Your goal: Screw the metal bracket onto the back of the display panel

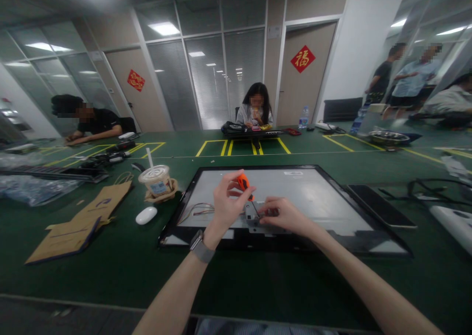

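Observation:
My left hand [230,200], with a grey-banded watch [199,241] on the wrist, is closed around the orange handle of a screwdriver [243,181]. Its thin shaft slants down to a grey metal bracket [253,217] at the near edge of a flat monitor panel [313,192]. Close beside the shaft, my right hand [282,214] has its fingers curled on the bracket, partly hiding a dark piece there. The black-framed panel lies flat with its grey back upward. Thin wires [201,208] run across it left of my left hand.
Left of the panel stand a lidded cup [157,180] with a straw, a white mouse [146,215] and a brown paper bag [84,219]. A dark slab [379,205] and black cables [435,183] lie right. Across the green table [177,281], a person [256,106] sits.

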A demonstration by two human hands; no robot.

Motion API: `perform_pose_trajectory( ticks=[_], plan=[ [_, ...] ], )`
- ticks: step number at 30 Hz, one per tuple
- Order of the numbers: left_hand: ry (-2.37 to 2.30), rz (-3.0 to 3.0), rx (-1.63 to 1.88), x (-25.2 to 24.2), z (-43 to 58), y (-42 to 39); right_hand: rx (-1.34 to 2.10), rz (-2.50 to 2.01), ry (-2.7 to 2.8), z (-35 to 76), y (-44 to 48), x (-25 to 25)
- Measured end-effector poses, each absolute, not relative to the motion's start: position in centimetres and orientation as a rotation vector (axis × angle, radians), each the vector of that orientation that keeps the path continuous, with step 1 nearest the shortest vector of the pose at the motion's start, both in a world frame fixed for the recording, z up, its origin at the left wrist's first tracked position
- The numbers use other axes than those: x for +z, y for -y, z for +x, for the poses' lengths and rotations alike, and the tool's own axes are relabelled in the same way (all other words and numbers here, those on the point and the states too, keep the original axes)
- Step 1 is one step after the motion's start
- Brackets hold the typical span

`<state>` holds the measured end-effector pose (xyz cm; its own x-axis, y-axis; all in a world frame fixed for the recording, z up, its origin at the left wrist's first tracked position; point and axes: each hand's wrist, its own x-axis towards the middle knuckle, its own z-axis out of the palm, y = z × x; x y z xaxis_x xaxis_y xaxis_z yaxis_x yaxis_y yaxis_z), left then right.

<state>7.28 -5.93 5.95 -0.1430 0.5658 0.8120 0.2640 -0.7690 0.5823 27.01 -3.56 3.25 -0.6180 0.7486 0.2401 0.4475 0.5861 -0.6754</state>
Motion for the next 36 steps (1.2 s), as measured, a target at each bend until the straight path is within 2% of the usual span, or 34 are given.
perform_pose_trajectory(
  ticks=[16, 29, 32, 36],
  plan=[
    [-0.87, 1.848, 2.057, 6.3, 7.0, 5.7, 0.787, -0.92, 2.364, 27.0, 3.5, 2.5],
    [-0.948, 1.872, 2.041, 6.0, 6.8, 5.6, 0.185, -0.938, 2.745, 26.5, 5.3, 3.7],
    [-0.974, 1.908, 2.036, 6.1, 6.6, 5.5, 0.212, -0.92, 2.728, 26.5, 5.4, 3.6],
    [-0.991, 1.909, 2.046, 6.3, 6.4, 5.5, 0.421, -0.888, 2.61, 26.8, 5.2, 3.4]
  ],
)
